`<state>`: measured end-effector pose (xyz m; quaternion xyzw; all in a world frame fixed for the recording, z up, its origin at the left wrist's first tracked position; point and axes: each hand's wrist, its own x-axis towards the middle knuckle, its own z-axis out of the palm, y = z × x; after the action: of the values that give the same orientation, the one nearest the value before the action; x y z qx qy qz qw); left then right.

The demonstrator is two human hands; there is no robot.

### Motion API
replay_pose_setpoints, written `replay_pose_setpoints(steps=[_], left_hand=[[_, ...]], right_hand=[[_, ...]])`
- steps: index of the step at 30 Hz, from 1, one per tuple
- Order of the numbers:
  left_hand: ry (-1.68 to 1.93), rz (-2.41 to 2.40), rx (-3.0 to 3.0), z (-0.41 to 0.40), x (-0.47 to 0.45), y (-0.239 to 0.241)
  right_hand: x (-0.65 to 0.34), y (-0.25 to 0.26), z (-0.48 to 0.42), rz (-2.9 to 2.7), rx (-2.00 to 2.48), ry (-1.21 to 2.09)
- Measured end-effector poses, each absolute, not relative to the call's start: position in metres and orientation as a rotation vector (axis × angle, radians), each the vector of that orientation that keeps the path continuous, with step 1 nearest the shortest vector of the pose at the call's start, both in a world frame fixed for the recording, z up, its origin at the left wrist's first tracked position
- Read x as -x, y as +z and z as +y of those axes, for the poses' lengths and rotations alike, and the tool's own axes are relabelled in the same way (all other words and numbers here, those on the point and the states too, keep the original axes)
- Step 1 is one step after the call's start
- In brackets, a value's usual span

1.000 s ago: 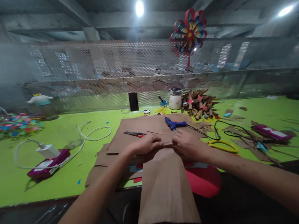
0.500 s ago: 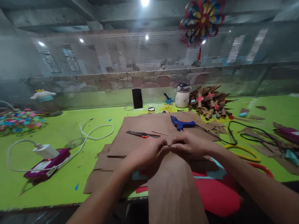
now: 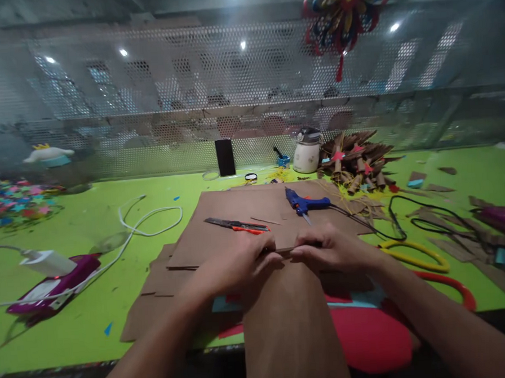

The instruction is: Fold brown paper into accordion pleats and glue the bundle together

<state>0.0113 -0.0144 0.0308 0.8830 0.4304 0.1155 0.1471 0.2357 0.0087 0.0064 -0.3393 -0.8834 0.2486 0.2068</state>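
Observation:
A long strip of brown kraft paper (image 3: 291, 328) runs from the bottom of the view up to my hands, its far edge folded or rolled. My left hand (image 3: 256, 256) pinches that far edge on the left, thumb towards me. On the right, my right hand (image 3: 323, 246) pinches the same edge, with a short gap between the two thumbs. Beyond the hands, a utility knife (image 3: 237, 225) with orange parts and a thin stick (image 3: 266, 220) lie on stacked brown sheets (image 3: 196, 242). A blue glue gun (image 3: 306, 202) rests just past my right hand.
Scissors with yellow (image 3: 414, 255) and red handles lie right of my right forearm. Red paper (image 3: 370, 338) sits under it at the table edge. A purple power strip (image 3: 58, 289) with a white cable is at left. Behind stand a white bottle (image 3: 307, 152) and a pile of brown paper pieces (image 3: 356, 161).
My hands have moved slightly apart along the paper's far edge, and more of the fold shows between the thumbs. The view has tilted down a little.

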Motion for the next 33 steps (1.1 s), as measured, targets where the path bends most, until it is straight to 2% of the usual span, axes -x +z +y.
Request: replay_pose_setpoints(steps=[3,13,20,25,29,33], left_hand=[[0.337,1.169,-2.431,-0.007,-0.004,0.032],[0.243,0.986,-1.973,0.007,0.016,0.033],[0.384,1.024,-1.849,0.009,0.024,0.033],[0.491,0.903,-1.688,0.007,0.031,0.035],[0.472,0.725,-1.547,0.005,0.025,0.030],[0.416,0.622,-1.491,0.002,0.013,0.017]], right_hand=[[-0.238,0.005,0.012,-2.452,0.955,0.747],[-0.244,0.001,0.023,-2.344,0.920,1.234],[-0.240,-0.001,0.017,-2.126,1.021,1.236],[-0.246,0.012,0.014,-1.871,0.795,1.379],[-0.233,0.041,-0.002,-2.121,0.552,1.460],[-0.215,0.058,-0.015,-2.299,0.375,1.208]])
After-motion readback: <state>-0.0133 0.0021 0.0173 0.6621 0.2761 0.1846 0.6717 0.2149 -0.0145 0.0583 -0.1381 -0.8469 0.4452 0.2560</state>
